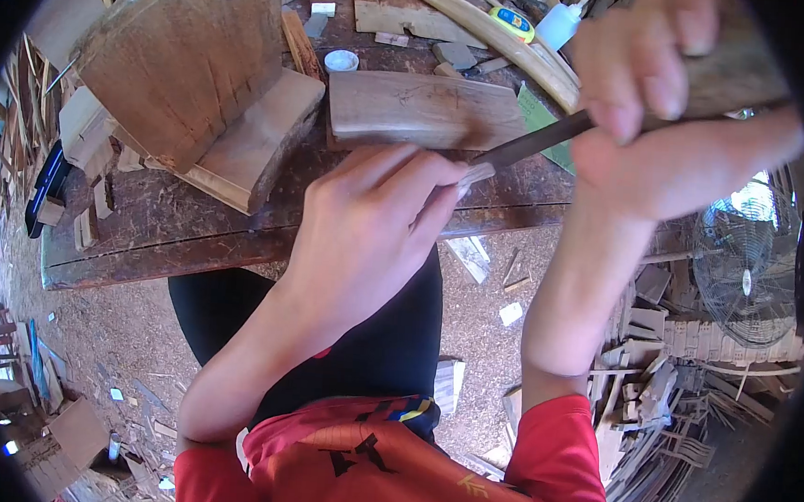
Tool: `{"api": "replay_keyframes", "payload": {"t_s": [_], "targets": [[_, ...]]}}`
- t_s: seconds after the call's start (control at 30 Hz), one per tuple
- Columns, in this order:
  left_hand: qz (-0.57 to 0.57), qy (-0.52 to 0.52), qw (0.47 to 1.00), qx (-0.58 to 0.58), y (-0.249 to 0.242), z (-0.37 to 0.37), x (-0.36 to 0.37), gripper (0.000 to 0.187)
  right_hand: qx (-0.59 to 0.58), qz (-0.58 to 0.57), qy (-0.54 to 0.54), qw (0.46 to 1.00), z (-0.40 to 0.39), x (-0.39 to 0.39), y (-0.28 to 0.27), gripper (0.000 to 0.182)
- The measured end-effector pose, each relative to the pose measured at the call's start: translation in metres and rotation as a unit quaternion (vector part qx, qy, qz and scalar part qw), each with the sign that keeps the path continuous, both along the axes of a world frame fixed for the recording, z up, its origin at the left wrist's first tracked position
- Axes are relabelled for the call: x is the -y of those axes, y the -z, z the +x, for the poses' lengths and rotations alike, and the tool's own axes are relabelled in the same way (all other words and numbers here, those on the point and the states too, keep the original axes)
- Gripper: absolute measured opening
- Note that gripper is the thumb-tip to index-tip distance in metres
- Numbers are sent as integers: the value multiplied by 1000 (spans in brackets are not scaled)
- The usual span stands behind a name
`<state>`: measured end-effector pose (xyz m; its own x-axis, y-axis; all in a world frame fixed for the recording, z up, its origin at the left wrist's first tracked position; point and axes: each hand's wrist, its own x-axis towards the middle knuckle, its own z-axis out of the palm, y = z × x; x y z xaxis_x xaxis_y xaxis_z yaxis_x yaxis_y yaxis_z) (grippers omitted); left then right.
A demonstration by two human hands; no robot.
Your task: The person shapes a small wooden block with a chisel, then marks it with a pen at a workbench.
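Observation:
My left hand [367, 217] is closed in a pinch on a small pale folded piece [479, 174], whose kind I cannot make out. It presses against the near end of a dark wooden piece [540, 140], which slants up to the right. My right hand [641, 109] grips that wooden piece farther up, with the fingers over it and the wrist beneath. The far part of the wood is blurred and partly hidden by my right hand. Just behind my left hand, a smooth wooden board [423, 107] lies on the workbench [275, 244].
A large curved wooden panel [184, 67] stands at left on the bench. Behind the board are a white cup [341, 61], a yellow tape measure [512, 23] and a white bottle [559, 25]. A fan [746, 280] and scrap wood [649, 400] are at right.

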<state>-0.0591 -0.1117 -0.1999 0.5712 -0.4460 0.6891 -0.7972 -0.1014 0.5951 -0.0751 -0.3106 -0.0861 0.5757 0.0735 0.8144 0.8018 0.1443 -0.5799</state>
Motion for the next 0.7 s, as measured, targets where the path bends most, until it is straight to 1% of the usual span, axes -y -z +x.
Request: {"api": "replay_keyframes", "payload": {"t_s": [0.2,0.43,0.53,0.7], "targets": [[6,1,1000,-11,5,-1,-2,18,1,8,13,1000,4,-4,7,90],[-11,0,1000,18,-12,0,0,18,-9,0,7,1000,-3,4,-9,90],[9,14,1000,2,-1,2,1,17,-7,6,16,1000,-1,1,1,90],[5,2,1000,-10,4,0,0,17,-5,13,23,1000,4,-6,8,90]]}}
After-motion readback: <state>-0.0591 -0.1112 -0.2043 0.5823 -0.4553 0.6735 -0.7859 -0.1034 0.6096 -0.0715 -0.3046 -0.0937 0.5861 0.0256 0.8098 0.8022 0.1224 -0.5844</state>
